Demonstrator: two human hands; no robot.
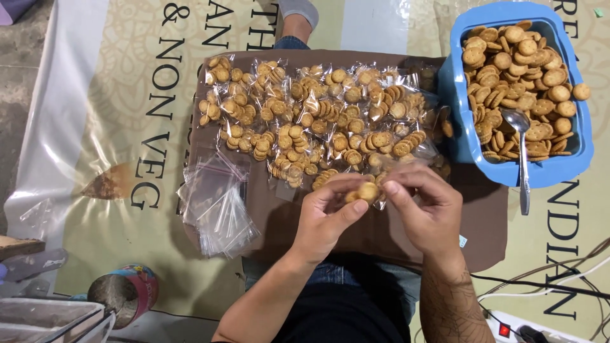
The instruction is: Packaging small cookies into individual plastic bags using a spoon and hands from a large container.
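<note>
Small clear plastic zip pouch of round golden biscuits (366, 192) held above the near middle of the brown board (375, 238), pinched at its top between both hands. Left hand (327, 219) clenched on the pouch's left edge, thumb over forefinger; right hand (424, 213) grasping the right edge with fingertips. Judged step: closing the strip. Best done by pressing from one corner across to the other, pouch kept level so biscuits stay clear of the seal, air squeezed out first. Just beyond, touching or nearly so: spread of filled clear biscuit pouches (318, 121) covering the far half of the board. Left of the hands: loose stack of empty clear zip pouches (216, 206), overhanging the board's left edge. Right: blue plastic tub of loose biscuits (473, 146) with a steel spoon (522, 159), handle jutting over the near rim. Open room: bare board beneath the hands only. Cables (546, 286) near right elbow; tin can (124, 293) lower left, well apart.
</note>
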